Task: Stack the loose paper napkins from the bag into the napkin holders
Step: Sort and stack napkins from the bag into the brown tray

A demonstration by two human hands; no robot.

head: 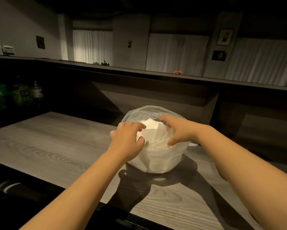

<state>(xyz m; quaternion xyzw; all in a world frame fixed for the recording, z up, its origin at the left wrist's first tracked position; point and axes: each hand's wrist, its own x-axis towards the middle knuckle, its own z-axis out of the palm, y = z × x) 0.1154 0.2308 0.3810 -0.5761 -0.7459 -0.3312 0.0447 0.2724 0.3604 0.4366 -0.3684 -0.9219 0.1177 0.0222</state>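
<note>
A grey wood-grain counter (45,146) carries a clear plastic bag (157,161) of white paper napkins (151,130) toward its far edge, below a dark raised ledge (139,73). The left hand (127,140) and right hand (179,130), fingers curled, pull the bag's mouth open from either side. Bottles (37,92) stand dimly beyond the far-left corner.

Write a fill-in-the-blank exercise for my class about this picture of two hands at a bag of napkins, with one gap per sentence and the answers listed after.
1. The white paper napkins lie inside a clear ____ bag.
2. The bag stands on a grey ____-grain counter.
3. The left hand and right hand are both at the bag's ____, which is open.
4. No napkin ____ can be seen on the counter.

Answers: plastic; wood; mouth; holder
</note>
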